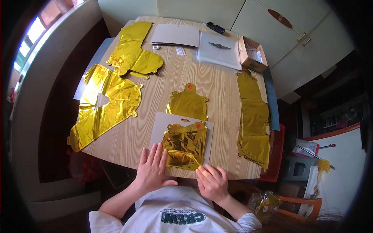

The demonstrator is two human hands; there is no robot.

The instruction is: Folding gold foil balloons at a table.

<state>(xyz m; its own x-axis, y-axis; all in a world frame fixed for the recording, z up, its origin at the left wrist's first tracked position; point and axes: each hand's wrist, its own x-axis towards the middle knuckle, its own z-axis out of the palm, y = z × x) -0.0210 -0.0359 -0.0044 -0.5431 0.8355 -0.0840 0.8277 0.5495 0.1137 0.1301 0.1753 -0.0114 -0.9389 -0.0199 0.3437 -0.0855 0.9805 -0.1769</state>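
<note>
A folded gold foil balloon (184,141) lies on a pale grey card (155,132) with a hanger slot, at the table's near edge. Small tabs with red dots stick up along the balloon's top. My left hand (152,167) rests flat, fingers stretched, over the card's lower left and the foil's left edge. At the lower right corner, the bent fingers of my right hand (211,180) close on the foil, where a narrow gold fold runs to the fingertips. Just beyond the card, partly covered by it, lies another piece of gold foil (188,105) with a red-dotted tab.
Flat gold foil balloons lie at the far left (136,54), left (105,105) and right (253,116). Toward the back are grey cards (175,35), clear plastic bags (219,50), white strips (180,51), a white roll (156,47), a black object (215,27) and an open box (252,54).
</note>
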